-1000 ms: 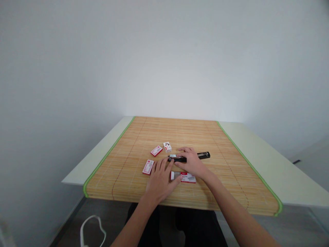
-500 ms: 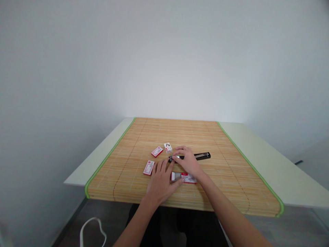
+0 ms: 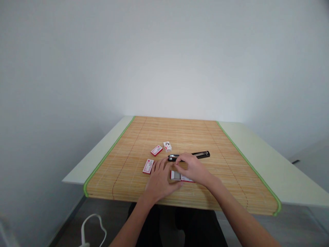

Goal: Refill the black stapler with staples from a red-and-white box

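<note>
- Right hand [image 3: 195, 168]: a second ago it lay across the black stapler [image 3: 199, 154]. It has since drawn back toward the near edge and now sits over the open staple box [image 3: 177, 176].
- Its fingers curl down together at the box's left end. I cannot tell whether they pinch anything, as the tips are too small to read.
- Left hand [image 3: 159, 178]: barely shifted. It lies palm down on the mat with fingers loosely spread and thumb against the box's left end.
- Stapler: now free of both hands. It lies opened out flat, just beyond the right hand's knuckles, its long axis running left to right.
- My reading is that the work has passed from the stapler to the box, which sits between the two hands near the front edge.
- Three closed red-and-white boxes: one [image 3: 148, 166] just left of the left fingertips, two more [image 3: 156, 150] [image 3: 167, 146] farther back, apart from both hands.
- Surface: bamboo mat [image 3: 231, 178] with green edging, laid over a pale table [image 3: 282, 171].
- Room: plain white wall [image 3: 164, 61] behind, grey floor, a white cable [image 3: 92, 224] looped on the floor at near left.
</note>
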Demonstrator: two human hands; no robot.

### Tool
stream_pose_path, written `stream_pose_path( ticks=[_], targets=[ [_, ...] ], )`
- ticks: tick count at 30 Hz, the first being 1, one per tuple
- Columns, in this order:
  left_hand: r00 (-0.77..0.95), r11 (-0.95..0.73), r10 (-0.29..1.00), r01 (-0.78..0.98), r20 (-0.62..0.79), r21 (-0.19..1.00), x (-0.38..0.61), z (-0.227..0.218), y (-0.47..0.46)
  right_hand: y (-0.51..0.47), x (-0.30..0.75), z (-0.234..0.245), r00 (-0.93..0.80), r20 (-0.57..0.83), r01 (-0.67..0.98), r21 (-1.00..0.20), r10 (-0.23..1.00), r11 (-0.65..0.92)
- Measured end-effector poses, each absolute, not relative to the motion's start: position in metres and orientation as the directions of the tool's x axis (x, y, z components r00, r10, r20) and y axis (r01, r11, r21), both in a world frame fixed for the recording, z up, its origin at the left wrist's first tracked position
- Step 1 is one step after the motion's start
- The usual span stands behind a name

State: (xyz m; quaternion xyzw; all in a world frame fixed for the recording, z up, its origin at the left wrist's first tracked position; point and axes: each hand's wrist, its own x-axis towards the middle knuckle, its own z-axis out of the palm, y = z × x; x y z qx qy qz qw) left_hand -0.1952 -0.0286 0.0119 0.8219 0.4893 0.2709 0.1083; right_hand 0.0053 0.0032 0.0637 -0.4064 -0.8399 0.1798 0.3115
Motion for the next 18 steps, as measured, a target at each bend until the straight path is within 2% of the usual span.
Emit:
stream_pose_path(
  ticks=[9, 18],
  targets=[
    [0.368, -0.484, 0.871, 0.757, 0.325, 0.44, -0.197, 0.01, -0.029, -0.007, 0.005, 0.046, -0.641, 0.309, 0.589, -0.388, 0.702, 0.709],
    [0.368, -0.479, 0.875, 0.759, 0.316, 0.442, -0.197, 0.009, -0.027, -0.006, 0.004, 0.046, -0.629, 0.291, 0.62, -0.372, 0.721, 0.691]
  ],
)
